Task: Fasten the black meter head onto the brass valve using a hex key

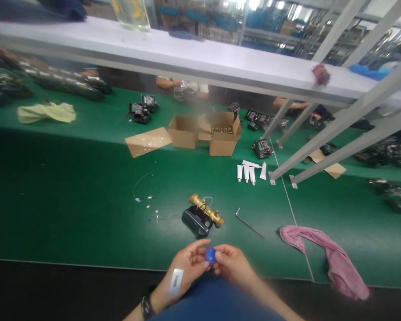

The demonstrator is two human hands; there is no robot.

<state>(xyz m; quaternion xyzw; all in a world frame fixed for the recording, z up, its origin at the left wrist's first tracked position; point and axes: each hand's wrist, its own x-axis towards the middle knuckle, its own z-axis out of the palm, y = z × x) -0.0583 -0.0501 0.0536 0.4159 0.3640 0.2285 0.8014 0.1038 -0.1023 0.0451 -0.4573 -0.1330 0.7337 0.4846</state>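
Observation:
A small round blue cap (210, 255) is pinched between my two hands at the table's front edge. My left hand (190, 263) touches its left side with curled fingers; a white label is stuck near the wrist. My right hand (232, 263) grips its right side with thumb and fingers. Just beyond them, a brass pipe fitting (215, 217) lies against a black-grey meter housing (197, 221), with a thin wire looping over it. To the right rests a thin metal rod (250, 223) with a bent end.
White tubes (246, 173), open cardboard boxes (224, 145) and a flat cardboard piece (149, 141) lie farther back. A pink cloth (337, 254) is at right, a yellow-green cloth (47, 113) at left. Metal posts (314, 145) hold a shelf (187, 51). People's hands show across the table.

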